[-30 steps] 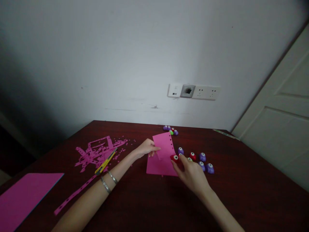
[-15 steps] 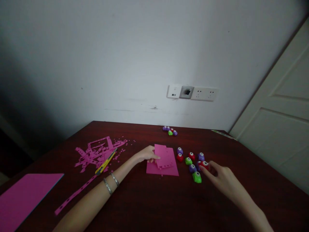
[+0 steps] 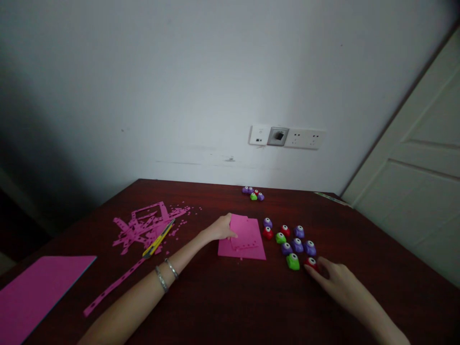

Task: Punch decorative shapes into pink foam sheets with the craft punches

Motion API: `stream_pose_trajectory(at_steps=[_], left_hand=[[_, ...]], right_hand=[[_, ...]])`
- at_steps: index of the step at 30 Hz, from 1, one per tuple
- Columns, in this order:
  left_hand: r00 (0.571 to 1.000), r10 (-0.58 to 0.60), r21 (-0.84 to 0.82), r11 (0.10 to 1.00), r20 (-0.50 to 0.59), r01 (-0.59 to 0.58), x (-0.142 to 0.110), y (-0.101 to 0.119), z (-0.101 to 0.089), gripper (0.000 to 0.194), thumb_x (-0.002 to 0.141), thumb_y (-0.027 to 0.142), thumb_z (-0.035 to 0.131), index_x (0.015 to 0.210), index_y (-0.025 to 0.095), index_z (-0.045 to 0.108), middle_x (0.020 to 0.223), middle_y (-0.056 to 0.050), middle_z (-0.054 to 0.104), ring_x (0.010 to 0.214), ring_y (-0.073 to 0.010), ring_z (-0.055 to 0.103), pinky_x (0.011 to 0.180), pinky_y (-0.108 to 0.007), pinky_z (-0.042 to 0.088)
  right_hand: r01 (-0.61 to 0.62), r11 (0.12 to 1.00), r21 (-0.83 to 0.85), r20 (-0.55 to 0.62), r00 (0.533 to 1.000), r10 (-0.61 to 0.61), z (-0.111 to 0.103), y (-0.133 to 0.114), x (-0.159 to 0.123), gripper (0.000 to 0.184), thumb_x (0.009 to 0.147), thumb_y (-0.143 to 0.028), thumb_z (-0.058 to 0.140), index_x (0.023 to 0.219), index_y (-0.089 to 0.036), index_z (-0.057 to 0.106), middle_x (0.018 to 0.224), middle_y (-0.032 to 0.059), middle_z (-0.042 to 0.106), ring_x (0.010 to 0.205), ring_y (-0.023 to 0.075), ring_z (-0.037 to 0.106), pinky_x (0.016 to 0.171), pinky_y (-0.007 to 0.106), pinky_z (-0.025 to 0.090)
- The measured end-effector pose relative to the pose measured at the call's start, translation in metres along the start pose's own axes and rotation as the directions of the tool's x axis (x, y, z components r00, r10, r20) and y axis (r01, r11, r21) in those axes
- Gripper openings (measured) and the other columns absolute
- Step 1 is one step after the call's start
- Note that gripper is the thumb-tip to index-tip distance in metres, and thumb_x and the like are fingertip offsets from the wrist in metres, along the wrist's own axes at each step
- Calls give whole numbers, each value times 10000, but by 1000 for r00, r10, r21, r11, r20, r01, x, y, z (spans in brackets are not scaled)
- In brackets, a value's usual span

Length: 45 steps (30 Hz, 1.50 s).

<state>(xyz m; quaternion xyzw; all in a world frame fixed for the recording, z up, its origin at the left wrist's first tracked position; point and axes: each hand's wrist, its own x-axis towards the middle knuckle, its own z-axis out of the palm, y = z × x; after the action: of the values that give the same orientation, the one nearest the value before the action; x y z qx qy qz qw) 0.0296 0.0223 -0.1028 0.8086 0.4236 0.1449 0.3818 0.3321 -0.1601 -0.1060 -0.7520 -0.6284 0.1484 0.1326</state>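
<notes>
Pinched between my left hand's (image 3: 220, 227) thumb and fingers is a small pink paper sheet (image 3: 243, 231) with punched holes along its edge. It lies over a larger pink sheet (image 3: 259, 251) on the table. My right hand (image 3: 334, 278) has thumb and fingers around a red craft punch (image 3: 311, 262) at the near right of a cluster of punches. Beside it stand a green punch (image 3: 293, 261) and a purple punch (image 3: 309, 247). Others in the cluster include a red punch (image 3: 268, 233) close to the paper's right edge.
Pink paper scraps (image 3: 140, 227) and tiny cut-outs are heaped at the left. A yellow utility knife (image 3: 158, 239) lies across them, near a long punched strip (image 3: 113, 287). Pink sheets (image 3: 43, 287) rest at the front left. More punches (image 3: 253, 196) stand near the wall.
My right hand has carried the red punch from the paper over to the cluster's near right side, down to the table. My left hand has lowered the small pink sheet onto the larger one.
</notes>
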Motion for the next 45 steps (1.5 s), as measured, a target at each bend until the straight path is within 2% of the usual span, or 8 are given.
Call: stream_pose_trajectory(at_steps=[8,13,17,22,28,32,39,45], left_hand=[[988,-122,315,938,-89,145,-2,7,2,1031,610,393,721,1392,93,120,1201,-233,525,1064,-321,537,771,-314,447],[989,-118,424,894,-86,144,-5,12,2,969,651,424,680,1393,129,131,1234,-215,506,1084,-331,520,806,-355,433],[989,-129,431,890,-74,149,-5,12,2,960,650,440,669,1389,125,144,1225,-209,515,1072,-329,526,810,-378,437],[990,-123,429,892,-70,141,-5,12,2,917,652,442,658,1377,141,184,1231,-192,515,1071,-316,530,806,-368,443],[989,-128,440,885,-79,150,-7,10,3,827,662,442,643,1333,160,253,1186,-159,559,1053,-302,549,788,-352,450],[991,-118,458,879,-69,136,-6,7,4,740,668,444,625,1285,178,315,1146,-139,585,1013,-293,574,751,-343,462],[996,-90,455,886,-21,90,-5,13,-4,715,640,441,632,1264,199,379,1118,-113,605,966,-284,593,716,-335,470],[997,72,356,932,-24,-59,22,23,-13,314,711,421,572,936,223,666,941,-48,675,859,-219,614,704,-281,453]], right_hand=[[-23,1000,0,-11,1000,23,8,4,0,329,809,-502,405,733,-207,529,659,65,648,634,239,636,587,294,388],[-47,998,-33,-42,998,45,5,7,-2,382,802,-560,411,666,-216,507,615,65,635,612,248,639,557,292,386],[-69,993,-97,-118,991,57,-12,-13,-8,402,840,-549,358,694,-216,528,605,65,632,598,246,637,531,285,376],[179,956,-231,-87,975,-203,-16,-79,-5,271,903,-351,332,882,-205,559,791,77,668,695,226,652,542,259,371],[459,804,-379,130,886,-445,14,-138,16,251,884,-132,338,1004,-170,556,760,78,679,683,209,659,516,241,354],[501,755,-424,169,862,-477,28,-142,29,249,858,-82,354,978,-163,557,779,82,680,696,215,660,528,246,373],[487,777,-400,170,872,-459,37,-136,32,236,865,-100,353,985,-157,548,761,90,676,683,231,662,527,261,389],[484,792,-372,128,872,-472,40,-134,30,290,832,-44,354,1008,-153,557,765,88,681,673,232,665,507,252,371]])
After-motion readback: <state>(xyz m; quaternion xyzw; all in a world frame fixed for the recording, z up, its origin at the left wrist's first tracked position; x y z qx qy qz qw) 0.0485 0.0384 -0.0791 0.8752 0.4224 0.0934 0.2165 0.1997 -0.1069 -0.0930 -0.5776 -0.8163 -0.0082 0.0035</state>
